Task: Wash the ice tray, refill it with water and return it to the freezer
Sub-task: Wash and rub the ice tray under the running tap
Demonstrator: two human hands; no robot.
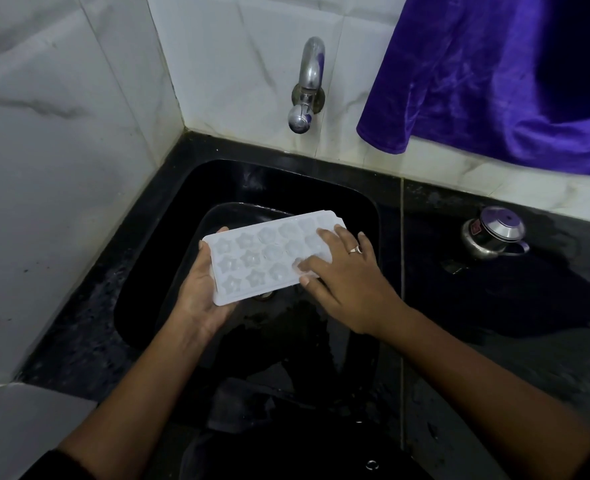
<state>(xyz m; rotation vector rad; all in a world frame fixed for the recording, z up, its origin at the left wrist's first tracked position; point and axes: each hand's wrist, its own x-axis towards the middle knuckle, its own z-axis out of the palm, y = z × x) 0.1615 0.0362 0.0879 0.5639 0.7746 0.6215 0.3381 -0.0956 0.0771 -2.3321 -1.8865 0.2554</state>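
Observation:
A white plastic ice tray (259,258) with star and round moulds is held level above the black sink (155,244). My left hand (202,296) grips its near left end from below, thumb on the rim. My right hand (347,282) lies on top of the tray's right end, fingers spread and fairly straight over the moulds, a ring on one finger. The steel tap (305,88) on the tiled wall stands behind the tray; no water runs from it.
A small steel lidded pot (492,233) sits on the wet black counter (494,323) to the right. A purple cloth (494,71) hangs at the upper right. White tiled walls close the left side and the back.

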